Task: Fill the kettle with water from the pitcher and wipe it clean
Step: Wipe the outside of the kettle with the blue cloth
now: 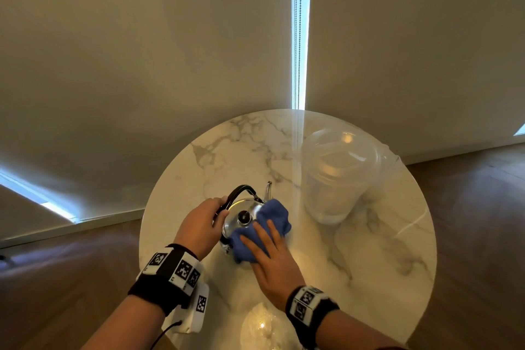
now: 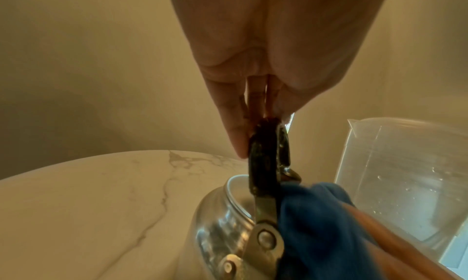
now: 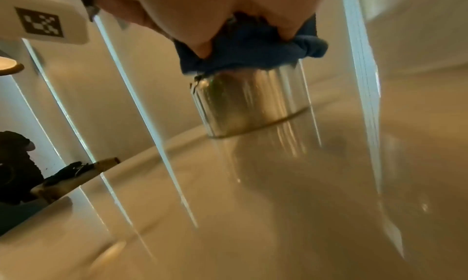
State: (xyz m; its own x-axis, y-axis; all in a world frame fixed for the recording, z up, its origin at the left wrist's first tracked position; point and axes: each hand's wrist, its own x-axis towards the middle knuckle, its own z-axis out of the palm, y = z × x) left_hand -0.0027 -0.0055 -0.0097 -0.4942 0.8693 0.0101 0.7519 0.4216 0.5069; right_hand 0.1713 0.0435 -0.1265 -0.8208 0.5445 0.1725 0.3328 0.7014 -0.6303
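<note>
A: Starting at the lower left of the head view, what is the left hand (image 1: 202,225) doing?

B: Its fingers (image 2: 234,124) are curled round the black handle (image 1: 240,192) of the kettle (image 1: 241,217), thumb on the other side, gripping it near the hinge

A: And the kettle itself?

B: It stands upright on the round marble table (image 1: 383,250), just below the middle of the frame, lid on with its dark knob (image 1: 243,217) showing, spout (image 1: 268,189) pointing toward the top of the frame

A: Moving right?

B: The right hand (image 1: 274,260) lies over a blue cloth (image 1: 265,226), fingers (image 1: 274,231) nearly straight and spread, pressing the cloth against the kettle's near-right side. In the right wrist view the cloth (image 3: 250,50) bunches over the top of the shiny body (image 3: 250,106)

A: Farther right?

B: The clear pitcher (image 1: 335,176) stands upright in the right middle of the frame, near the kettle but apart from it, a little water at its bottom
</note>
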